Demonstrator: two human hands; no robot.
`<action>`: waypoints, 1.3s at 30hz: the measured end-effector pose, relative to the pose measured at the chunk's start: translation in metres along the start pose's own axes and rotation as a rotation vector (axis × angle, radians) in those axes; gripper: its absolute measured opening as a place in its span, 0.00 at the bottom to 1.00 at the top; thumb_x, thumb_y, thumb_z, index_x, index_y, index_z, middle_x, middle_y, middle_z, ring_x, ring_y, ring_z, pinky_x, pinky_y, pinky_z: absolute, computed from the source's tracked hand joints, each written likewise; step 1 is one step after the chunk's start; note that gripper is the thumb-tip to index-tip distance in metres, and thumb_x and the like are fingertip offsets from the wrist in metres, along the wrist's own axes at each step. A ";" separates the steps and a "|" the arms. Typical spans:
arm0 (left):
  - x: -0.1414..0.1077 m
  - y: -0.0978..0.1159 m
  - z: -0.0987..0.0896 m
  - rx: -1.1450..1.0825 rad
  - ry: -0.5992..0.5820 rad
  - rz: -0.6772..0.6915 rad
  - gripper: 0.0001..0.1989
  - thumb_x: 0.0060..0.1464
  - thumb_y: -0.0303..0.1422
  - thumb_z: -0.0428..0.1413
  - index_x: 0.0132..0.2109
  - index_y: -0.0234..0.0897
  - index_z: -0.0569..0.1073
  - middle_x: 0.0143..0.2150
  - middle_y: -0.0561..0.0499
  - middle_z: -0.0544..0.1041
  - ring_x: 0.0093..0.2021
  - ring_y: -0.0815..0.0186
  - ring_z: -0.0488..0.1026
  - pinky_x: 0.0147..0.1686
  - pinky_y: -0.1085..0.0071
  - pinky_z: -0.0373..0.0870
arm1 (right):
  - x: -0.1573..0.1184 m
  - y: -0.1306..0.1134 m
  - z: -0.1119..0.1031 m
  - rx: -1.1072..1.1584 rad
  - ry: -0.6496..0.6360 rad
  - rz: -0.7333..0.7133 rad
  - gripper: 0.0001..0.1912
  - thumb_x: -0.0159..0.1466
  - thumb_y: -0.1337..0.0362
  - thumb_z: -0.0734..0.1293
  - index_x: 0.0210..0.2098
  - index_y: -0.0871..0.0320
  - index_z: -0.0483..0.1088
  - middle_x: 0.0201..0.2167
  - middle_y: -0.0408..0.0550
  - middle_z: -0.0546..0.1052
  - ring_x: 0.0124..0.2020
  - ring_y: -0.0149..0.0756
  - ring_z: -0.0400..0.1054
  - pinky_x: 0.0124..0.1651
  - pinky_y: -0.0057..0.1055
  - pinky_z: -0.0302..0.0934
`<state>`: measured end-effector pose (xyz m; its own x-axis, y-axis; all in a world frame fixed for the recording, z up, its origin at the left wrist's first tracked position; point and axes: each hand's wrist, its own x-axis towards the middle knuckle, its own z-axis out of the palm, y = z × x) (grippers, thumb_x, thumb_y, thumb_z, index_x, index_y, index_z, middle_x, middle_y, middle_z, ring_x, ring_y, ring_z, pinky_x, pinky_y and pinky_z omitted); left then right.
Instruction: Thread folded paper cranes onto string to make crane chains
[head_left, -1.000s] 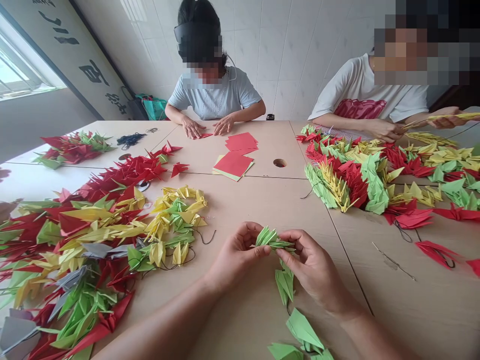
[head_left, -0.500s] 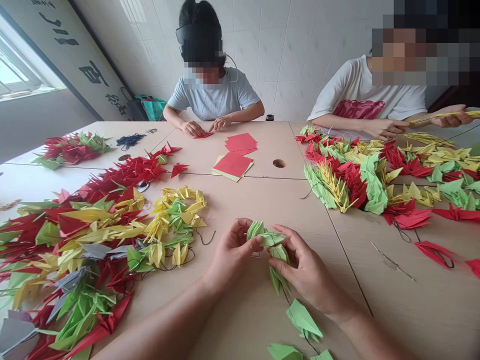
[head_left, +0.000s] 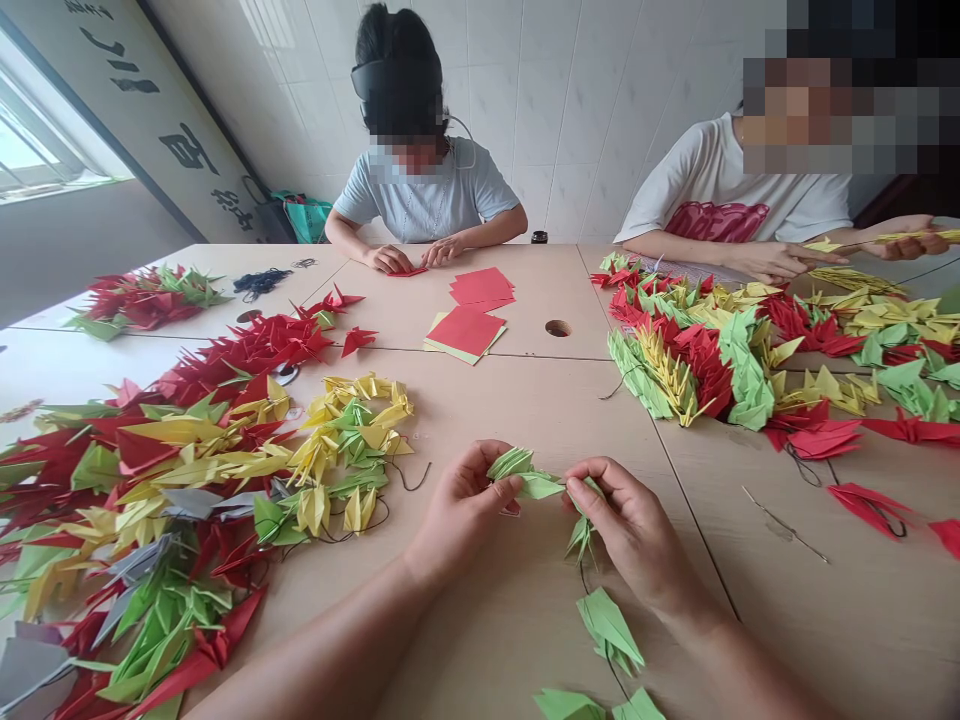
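Left hand [head_left: 463,510] and right hand [head_left: 634,530] pinch green paper cranes [head_left: 534,473] between their fingertips, above the near side of the table [head_left: 487,410]; the cranes seem light, soft and easily crushed, so hold them by their folded bodies, not the thin dark thread [head_left: 584,582].

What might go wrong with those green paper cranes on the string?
The left hand and right hand pinch green paper cranes on a dark thread; a hard tug might tear the paper. The loose thread ends beside the yellow cranes might also tangle.
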<state>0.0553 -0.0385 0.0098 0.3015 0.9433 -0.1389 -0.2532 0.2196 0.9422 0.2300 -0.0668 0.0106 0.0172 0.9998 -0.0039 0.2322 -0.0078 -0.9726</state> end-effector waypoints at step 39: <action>-0.002 0.001 0.001 -0.075 -0.086 -0.113 0.10 0.52 0.37 0.58 0.40 0.36 0.73 0.36 0.52 0.71 0.36 0.70 0.67 0.39 0.73 0.66 | -0.003 0.002 0.002 -0.152 -0.081 -0.372 0.04 0.63 0.63 0.63 0.34 0.52 0.70 0.31 0.45 0.70 0.36 0.35 0.67 0.39 0.30 0.64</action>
<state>0.0557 -0.0406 0.0112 0.4084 0.8876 -0.2130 -0.2806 0.3441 0.8960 0.2284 -0.0695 0.0086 -0.1708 0.9327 0.3175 0.3494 0.3586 -0.8656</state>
